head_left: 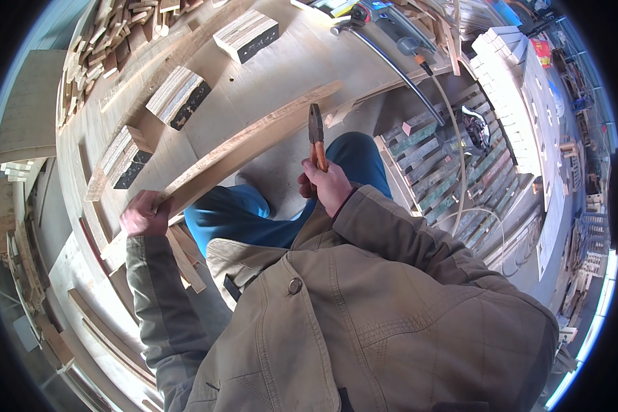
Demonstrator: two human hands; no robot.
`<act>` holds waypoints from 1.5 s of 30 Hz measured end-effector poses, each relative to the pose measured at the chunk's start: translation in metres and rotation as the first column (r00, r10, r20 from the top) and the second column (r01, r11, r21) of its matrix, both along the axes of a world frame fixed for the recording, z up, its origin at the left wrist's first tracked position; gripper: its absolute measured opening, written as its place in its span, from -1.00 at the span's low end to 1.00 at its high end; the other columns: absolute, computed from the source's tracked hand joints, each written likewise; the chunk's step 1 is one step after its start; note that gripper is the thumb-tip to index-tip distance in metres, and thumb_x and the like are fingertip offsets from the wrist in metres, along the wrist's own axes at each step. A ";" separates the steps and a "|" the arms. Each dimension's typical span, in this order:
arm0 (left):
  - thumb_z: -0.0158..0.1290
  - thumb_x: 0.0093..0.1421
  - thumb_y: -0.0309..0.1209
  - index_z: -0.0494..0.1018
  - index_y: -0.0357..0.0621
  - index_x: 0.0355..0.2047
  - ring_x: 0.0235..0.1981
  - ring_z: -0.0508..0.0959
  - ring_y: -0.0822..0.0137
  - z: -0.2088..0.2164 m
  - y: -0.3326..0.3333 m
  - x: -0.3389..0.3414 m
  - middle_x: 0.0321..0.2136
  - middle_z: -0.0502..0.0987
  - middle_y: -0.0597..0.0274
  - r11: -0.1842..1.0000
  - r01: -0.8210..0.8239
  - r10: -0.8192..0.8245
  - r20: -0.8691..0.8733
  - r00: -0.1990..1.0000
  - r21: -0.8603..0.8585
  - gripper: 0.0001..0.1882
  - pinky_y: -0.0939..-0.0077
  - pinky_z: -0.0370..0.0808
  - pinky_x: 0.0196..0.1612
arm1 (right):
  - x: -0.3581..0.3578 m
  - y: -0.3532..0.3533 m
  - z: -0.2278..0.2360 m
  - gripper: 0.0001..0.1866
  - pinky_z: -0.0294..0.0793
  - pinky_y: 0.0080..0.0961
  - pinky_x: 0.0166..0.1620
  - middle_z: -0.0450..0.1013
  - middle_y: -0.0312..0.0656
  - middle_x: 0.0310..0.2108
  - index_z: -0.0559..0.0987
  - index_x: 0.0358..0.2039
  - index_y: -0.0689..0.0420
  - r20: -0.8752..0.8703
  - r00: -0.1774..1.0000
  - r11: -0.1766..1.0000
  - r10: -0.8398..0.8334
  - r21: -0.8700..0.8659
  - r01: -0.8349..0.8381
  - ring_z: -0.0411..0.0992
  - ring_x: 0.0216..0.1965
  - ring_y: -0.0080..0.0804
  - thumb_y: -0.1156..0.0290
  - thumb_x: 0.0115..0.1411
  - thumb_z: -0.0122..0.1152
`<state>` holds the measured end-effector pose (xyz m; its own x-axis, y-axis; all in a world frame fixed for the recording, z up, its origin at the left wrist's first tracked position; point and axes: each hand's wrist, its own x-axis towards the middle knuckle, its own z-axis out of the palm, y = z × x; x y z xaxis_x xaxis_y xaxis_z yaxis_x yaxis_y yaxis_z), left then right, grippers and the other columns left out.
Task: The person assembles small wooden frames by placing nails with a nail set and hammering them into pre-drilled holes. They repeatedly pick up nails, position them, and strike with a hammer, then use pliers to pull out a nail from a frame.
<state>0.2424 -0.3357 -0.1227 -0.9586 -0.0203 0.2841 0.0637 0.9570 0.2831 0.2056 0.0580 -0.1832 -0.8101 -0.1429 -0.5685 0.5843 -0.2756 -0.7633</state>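
Note:
My left hand (146, 214) is closed around the near left end of a long, narrow wooden board (250, 141). The board runs diagonally along the edge of the plywood worktable (268, 79), away to the upper right. My right hand (328, 187) grips a pair of pliers (316, 134) by the orange handles. Their dark jaws point up and look closed, near the board's far end but with nothing visible between them. Three layered wood blocks lie in a row past the board: a near one (125, 156), a middle one (177, 96) and a far one (245, 34).
Scrap wood strips (106, 41) are heaped at the far left. A pneumatic tool (381, 14) and a long dark metal bar (398, 72) lie at the far edge, with a hose (454, 117) hanging down. A slatted pallet (432, 172) and stacked pale boards (511, 89) stand to the right.

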 end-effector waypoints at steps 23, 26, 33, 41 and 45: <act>0.41 -0.02 -0.20 0.57 -0.01 -0.44 -0.42 0.62 0.05 0.005 0.001 0.002 -0.48 0.56 0.24 1.000 -0.002 0.002 0.013 1.000 0.008 -0.73 0.20 0.51 -0.37 | -0.011 -0.045 0.034 -0.72 0.56 -0.27 -0.19 0.51 -0.11 -0.25 0.41 -0.04 0.20 0.123 0.977 0.959 -0.176 -0.202 0.198 0.54 -0.26 -0.29 0.21 0.51 0.00; 0.41 -0.02 -0.21 0.57 -0.03 -0.44 -0.42 0.62 0.05 0.004 0.001 0.001 -0.49 0.56 0.23 1.000 -0.004 0.004 0.005 1.000 0.019 -0.73 0.21 0.50 -0.37 | -0.013 -0.051 0.037 -0.72 0.56 -0.29 -0.20 0.50 -0.14 -0.24 0.41 -0.03 0.19 0.114 0.977 0.966 -0.178 -0.167 0.196 0.54 -0.25 -0.33 0.20 0.51 0.01; 0.40 -0.01 -0.21 0.59 -0.02 -0.42 -0.41 0.63 0.07 0.002 0.001 0.002 -0.47 0.58 0.25 1.000 -0.028 0.028 0.015 1.000 0.012 -0.74 0.23 0.52 -0.36 | -0.023 -0.069 0.043 -0.72 0.54 -0.33 -0.23 0.47 -0.22 -0.23 0.41 -0.03 0.16 0.120 0.969 0.963 -0.217 -0.138 0.233 0.52 -0.25 -0.41 0.20 0.50 0.03; 0.41 -0.01 -0.21 0.59 -0.02 -0.42 -0.41 0.63 0.07 0.003 0.001 0.002 -0.48 0.58 0.25 0.999 -0.011 0.011 -0.001 1.000 0.033 -0.74 0.24 0.52 -0.36 | -0.029 -0.081 0.040 -0.75 0.55 -0.39 -0.31 0.41 -0.27 -0.32 0.39 -0.08 0.13 0.092 0.968 0.957 -0.233 -0.158 0.245 0.44 -0.35 -0.49 0.19 0.49 0.07; 0.42 -0.02 -0.22 0.60 -0.02 -0.42 -0.42 0.64 0.07 0.004 0.001 0.001 -0.48 0.59 0.24 1.000 -0.016 0.015 0.007 1.000 0.012 -0.74 0.24 0.53 -0.36 | -0.030 -0.083 0.039 -0.80 0.52 -0.41 -0.38 0.34 -0.30 -0.39 0.39 -0.15 0.11 0.096 0.958 0.942 -0.269 -0.179 0.282 0.36 -0.44 -0.53 0.25 0.47 0.11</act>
<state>0.2433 -0.3351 -0.1183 -0.9601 -0.0386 0.2769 0.0468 0.9543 0.2952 0.1756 -0.0253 -0.1438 -0.7924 -0.0300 -0.6092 0.5148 -0.5686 -0.6416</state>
